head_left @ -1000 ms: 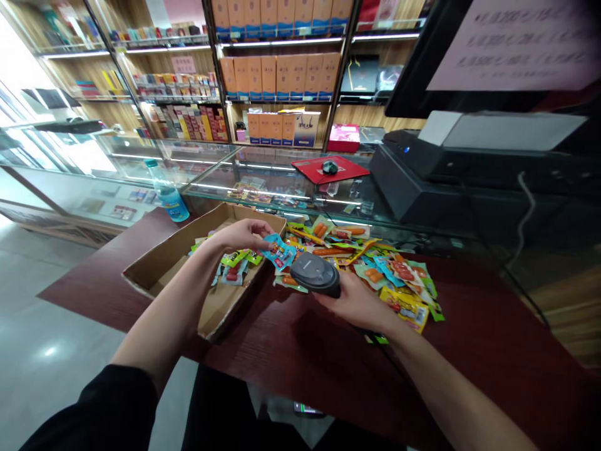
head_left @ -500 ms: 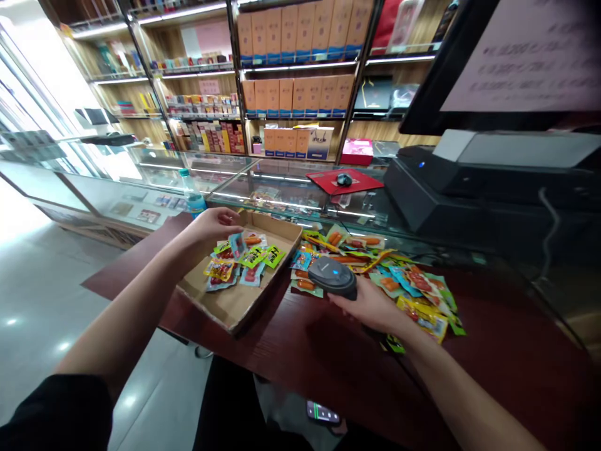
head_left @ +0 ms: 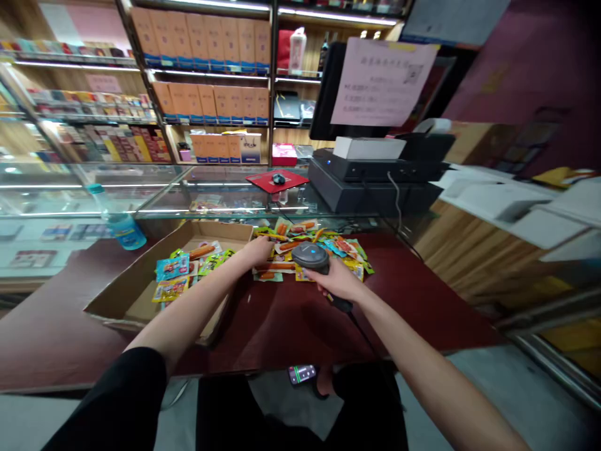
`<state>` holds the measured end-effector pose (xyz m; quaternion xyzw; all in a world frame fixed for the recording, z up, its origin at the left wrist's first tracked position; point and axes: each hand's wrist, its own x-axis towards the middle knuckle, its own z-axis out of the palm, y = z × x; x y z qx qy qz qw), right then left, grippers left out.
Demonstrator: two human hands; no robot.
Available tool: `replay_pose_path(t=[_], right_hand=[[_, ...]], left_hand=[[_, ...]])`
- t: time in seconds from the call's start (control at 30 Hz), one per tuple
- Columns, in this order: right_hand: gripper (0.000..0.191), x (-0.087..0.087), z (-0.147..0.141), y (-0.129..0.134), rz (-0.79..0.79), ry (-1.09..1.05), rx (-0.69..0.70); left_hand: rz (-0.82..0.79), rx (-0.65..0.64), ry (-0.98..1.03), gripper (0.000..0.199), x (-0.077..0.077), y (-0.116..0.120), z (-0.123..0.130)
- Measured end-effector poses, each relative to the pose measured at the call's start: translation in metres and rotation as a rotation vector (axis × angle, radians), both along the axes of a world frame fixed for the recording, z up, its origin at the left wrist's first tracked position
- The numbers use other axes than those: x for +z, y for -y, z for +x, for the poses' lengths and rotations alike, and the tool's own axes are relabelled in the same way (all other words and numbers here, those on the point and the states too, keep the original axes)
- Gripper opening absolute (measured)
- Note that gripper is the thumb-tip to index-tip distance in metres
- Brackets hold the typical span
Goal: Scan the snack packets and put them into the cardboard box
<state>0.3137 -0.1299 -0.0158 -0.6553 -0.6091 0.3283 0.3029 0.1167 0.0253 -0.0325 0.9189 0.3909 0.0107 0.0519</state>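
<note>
Cardboard tray (head_left: 220, 230); right of it, left hand (head_left: 258, 249) at sausage packets (head_left: 290, 246), grasp unclear; right hand (head_left: 342, 280) grips barcode scanner (head_left: 310, 255). Apparently picking step; needs one packet separated.

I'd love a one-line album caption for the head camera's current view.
Left hand at a pile of snacks, right hand gripping a scanner, beside a cardboard box holding more packets.

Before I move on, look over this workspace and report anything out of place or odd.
A lit phone shows below the front edge of the table, beside a foot: an odd spot, though what supports it is unclear. Nothing else stands out; some packets lie heaped beside the cardboard box.
</note>
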Motion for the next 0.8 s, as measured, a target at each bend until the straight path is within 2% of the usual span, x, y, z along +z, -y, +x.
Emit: replay_pose_path(t=[0.13, 0.23, 0.3, 0.4, 0.53, 0.67, 0.8], right_hand=[[0.022, -0.012, -0.007, 0.006, 0.03, -0.035, -0.046], [0.024, -0.022, -0.015, 0.007, 0.013, -0.134, -0.039], [0.025, -0.029, -0.021, 0.009, 0.002, -0.227, -0.039], [0.025, -0.035, -0.03, 0.015, 0.023, -0.373, -0.077], [0.03, -0.039, -0.041, 0.02, 0.048, -0.488, -0.129], [0.029, -0.043, -0.048, 0.019, 0.051, -0.344, -0.121], [0.029, -0.043, -0.054, 0.015, 0.093, -0.241, -0.14]], left_hand=[[0.093, 0.015, -0.14, 0.041, -0.019, -0.002, -0.001], [0.036, -0.011, -0.183, 0.035, -0.018, -0.004, -0.004], [-0.008, -0.035, -0.144, 0.034, -0.013, -0.007, -0.008], [-0.115, -0.073, 0.036, 0.041, -0.003, -0.015, -0.017], [-0.312, -0.05, 0.405, 0.025, 0.011, -0.024, -0.031], [-0.554, 0.129, 0.772, 0.032, 0.019, -0.027, -0.04], [-0.816, 0.227, 0.992, 0.043, 0.024, -0.025, -0.041]])
